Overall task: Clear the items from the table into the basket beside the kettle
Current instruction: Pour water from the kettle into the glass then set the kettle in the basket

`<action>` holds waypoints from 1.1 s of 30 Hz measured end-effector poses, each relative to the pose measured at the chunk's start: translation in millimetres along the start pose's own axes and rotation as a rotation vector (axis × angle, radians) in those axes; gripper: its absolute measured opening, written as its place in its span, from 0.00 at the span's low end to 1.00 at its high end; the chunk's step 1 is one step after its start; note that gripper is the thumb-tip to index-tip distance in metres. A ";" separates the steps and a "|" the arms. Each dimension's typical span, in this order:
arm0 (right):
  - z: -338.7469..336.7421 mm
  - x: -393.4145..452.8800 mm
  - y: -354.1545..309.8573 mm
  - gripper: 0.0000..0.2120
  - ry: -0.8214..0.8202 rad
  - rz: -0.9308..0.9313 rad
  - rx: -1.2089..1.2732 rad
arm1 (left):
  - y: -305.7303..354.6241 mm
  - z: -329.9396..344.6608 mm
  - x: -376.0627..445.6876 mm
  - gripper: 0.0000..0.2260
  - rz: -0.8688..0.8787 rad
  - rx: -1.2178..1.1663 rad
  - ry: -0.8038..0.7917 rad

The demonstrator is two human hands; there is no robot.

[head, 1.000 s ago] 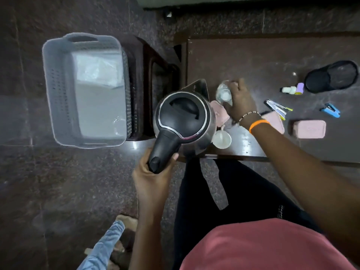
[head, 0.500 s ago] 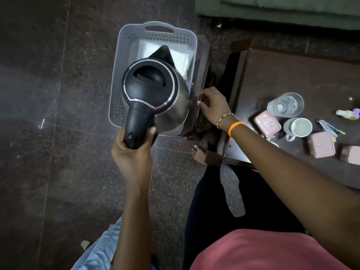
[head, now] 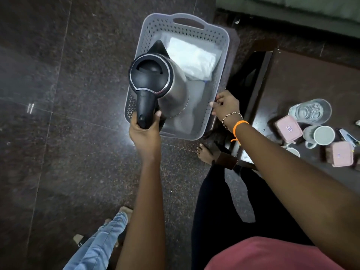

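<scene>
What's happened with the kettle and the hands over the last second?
The left hand carried the kettle off the table corner and now holds it over the grey basket. The right hand let go of the glass on the table and took hold of the basket's rim. Unchanged: the left grip on the kettle handle, the white bag in the basket, the mug and pink boxes.

the left arm reaches straight forward, its grip (head: 145, 131) wrapped tight around the kettle (head: 155, 82) handle, thumb up along the handle's right side, wrist level. the right arm stretches forward and across to the left, a beaded bracelet and an orange band on its wrist. the right grip (head: 226, 104) has its fingers curled over the basket (head: 224, 43) rim, knuckles up, palm down.
</scene>
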State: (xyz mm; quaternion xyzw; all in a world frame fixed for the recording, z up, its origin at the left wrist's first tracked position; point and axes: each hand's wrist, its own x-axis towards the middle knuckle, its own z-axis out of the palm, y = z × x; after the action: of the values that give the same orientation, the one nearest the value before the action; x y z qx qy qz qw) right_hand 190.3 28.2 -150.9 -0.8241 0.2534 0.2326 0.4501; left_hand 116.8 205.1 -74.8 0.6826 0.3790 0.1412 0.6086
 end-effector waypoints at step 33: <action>-174.1 14.2 118.2 0.16 0.141 -0.258 -0.526 | -12.1 103.5 -167.4 0.28 -0.021 0.305 -0.192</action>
State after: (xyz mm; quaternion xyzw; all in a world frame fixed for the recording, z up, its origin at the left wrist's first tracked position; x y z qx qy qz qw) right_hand 154.1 -179.6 -148.6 -0.9519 0.1080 0.1735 0.2283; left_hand 67.7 14.5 -63.8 0.7734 0.3431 0.0100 0.5329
